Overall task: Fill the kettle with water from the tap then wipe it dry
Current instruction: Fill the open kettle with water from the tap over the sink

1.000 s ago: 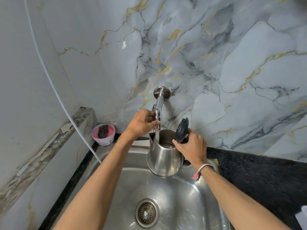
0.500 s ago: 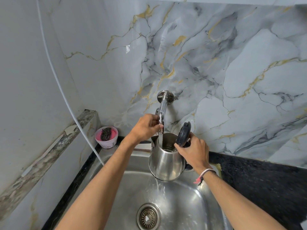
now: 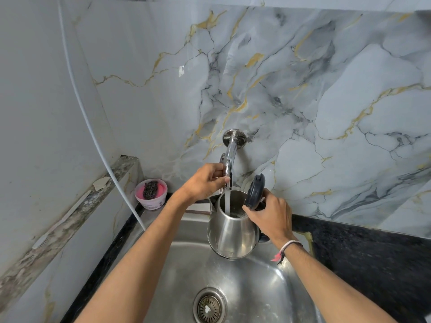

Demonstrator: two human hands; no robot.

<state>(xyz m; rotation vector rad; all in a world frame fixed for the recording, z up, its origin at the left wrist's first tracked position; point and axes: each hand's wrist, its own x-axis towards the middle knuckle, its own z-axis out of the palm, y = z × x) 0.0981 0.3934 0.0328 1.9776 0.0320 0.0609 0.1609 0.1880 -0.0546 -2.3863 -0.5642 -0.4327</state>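
A steel kettle (image 3: pixel 229 231) hangs over the sink, its black lid (image 3: pixel 255 192) flipped up. My right hand (image 3: pixel 271 217) grips the kettle by its handle, which the hand hides. A chrome tap (image 3: pixel 229 157) sticks out of the marble wall, and a stream of water (image 3: pixel 227 201) runs from its spout into the kettle's open mouth. My left hand (image 3: pixel 206 181) is closed around the tap's lever just left of the spout. No cloth is in view.
The steel sink (image 3: pixel 247 285) has a drain strainer (image 3: pixel 209 308) at the bottom. A pink tub with a scrubber (image 3: pixel 151 194) stands at the back left corner. A white hose (image 3: pixel 98 134) crosses the left wall. A black counter (image 3: pixel 373 257) lies to the right.
The water stream from the tap has grown fuller and now pours steadily into the kettle. The camera tilted up slightly; both hands hold the same grips.
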